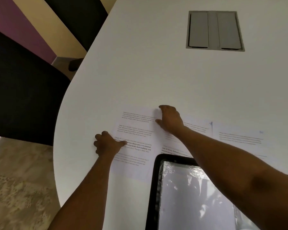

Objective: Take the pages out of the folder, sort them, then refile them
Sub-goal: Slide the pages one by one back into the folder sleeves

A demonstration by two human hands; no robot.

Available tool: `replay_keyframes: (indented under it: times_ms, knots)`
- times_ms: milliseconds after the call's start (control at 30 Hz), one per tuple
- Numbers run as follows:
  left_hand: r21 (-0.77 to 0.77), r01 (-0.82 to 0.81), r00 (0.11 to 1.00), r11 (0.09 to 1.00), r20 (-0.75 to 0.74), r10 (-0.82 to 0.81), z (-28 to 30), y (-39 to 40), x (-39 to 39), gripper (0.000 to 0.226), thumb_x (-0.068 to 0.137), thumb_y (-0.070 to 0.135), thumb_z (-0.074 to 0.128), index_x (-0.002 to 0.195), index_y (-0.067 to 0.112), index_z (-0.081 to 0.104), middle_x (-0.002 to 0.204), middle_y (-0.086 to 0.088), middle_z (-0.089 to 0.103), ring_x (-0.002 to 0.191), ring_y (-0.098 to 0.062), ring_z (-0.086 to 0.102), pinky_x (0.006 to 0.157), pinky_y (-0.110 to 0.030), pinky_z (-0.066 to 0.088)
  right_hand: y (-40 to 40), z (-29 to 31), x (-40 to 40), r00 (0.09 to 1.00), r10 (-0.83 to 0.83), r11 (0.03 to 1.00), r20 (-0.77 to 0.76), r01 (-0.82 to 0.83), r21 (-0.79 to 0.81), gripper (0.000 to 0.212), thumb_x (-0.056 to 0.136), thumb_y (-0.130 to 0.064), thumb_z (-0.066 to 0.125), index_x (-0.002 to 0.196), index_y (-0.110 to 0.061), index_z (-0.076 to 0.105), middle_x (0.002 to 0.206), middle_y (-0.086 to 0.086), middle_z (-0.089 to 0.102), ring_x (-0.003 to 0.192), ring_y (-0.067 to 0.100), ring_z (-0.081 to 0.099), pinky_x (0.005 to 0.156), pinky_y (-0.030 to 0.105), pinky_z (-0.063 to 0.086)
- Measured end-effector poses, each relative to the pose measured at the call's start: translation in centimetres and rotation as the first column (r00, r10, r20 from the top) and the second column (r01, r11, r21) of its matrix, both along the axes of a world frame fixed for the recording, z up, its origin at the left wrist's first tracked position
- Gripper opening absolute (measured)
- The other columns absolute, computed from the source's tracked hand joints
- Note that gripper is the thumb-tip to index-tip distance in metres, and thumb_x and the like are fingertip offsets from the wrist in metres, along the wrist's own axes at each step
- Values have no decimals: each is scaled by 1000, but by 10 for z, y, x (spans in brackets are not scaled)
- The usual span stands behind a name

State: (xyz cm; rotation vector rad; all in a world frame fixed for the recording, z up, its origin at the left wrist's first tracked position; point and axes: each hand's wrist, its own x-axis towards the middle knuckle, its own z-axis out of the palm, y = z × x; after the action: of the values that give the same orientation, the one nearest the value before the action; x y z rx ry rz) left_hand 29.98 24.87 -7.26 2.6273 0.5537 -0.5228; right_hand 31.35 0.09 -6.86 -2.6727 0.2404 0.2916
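Nearest the camera, an open folder (186,193) lies flat at the near edge of the white table (156,72); it has a black rounded border and a glossy, crinkled clear plastic sleeve that catches the light over a white sheet. Beyond it, printed pages (135,133) of thin white paper with short blocks of black text are spread on the tabletop in overlapping fans: about four sheets staggered on the left side, and at least two more pages (239,136) reaching to the right, though the exact number there is hard to count because the forearm covers part of them. The left hand (106,144) rests on the left edge of the fanned sheets with its fingers curled under at the paper's edge and the thumb pressing on the top of a page. The right hand (170,119) lies across the upper right corner of the left fan, fingers bent down onto the paper. Farther back, one rectangular grey hatch (214,30) with two flat flaps sits flush in the smooth tabletop. One black chair (23,97) stands left of the table's rounded edge.
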Motion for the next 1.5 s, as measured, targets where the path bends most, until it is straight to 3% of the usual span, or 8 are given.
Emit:
replay_keyframes:
  times_ms: [233,400,567,733,867,1000,1200,1500]
  knots:
    - [-30,82,995,996,-55,-84,-10,20,17,88,54,57,87,119,8,52,117,-11,59,107,-31,59,87,-41,52,4,-9,39,989,81,989,-121,-94,-110,78,79,-38,74,143,-12,38,138,12,45,127,31,41,104,39,36]
    - [-135,95,990,986,120,-79,-7,20,11,36,81,37,74,90,5,62,98,-11,69,84,-25,63,70,-33,52,8,-7,47,985,100,983,-141,-119,-139,82,74,-37,78,142,-13,39,137,12,42,125,31,41,100,39,39]
    - [-296,157,923,942,382,-33,37,28,5,21,94,21,61,104,4,69,95,-8,70,82,-19,63,70,-22,48,10,2,45,996,17,999,-90,-12,53,52,77,-37,78,121,-18,56,126,8,47,121,29,42,97,37,39]
    - [-388,226,862,894,508,2,97,37,5,17,95,24,59,103,12,68,91,-3,69,78,-16,63,65,-20,48,13,50,39,986,-149,941,72,119,317,59,79,-35,78,128,-14,52,107,4,62,111,28,54,89,36,45]
    - [-573,233,873,786,479,90,137,33,-13,16,95,25,60,103,14,66,92,-2,70,79,-14,66,62,-22,51,2,116,16,960,-173,941,218,96,325,34,86,-32,71,111,-10,67,108,8,59,103,25,56,76,27,39]
    - [-768,184,920,613,354,168,158,19,-42,17,92,24,64,107,16,68,100,-4,73,92,-22,69,77,-34,57,-26,181,-35,921,-241,914,307,109,391,14,83,-29,74,85,-18,66,79,0,59,74,17,55,55,22,38]
    - [-942,97,983,323,141,117,164,-27,-116,22,92,19,63,114,15,67,111,-8,71,100,-25,68,86,-42,55,-71,219,-153,873,-474,567,115,203,798,42,81,-26,78,116,-15,59,93,4,71,74,15,67,66,28,54]
    - [-975,7,992,220,-21,-124,135,-121,-223,26,90,21,66,116,14,67,111,-8,71,103,-29,67,91,-53,52,-106,174,-341,826,-564,483,-13,342,806,33,83,-30,75,108,-8,71,100,5,76,92,23,73,78,35,58]
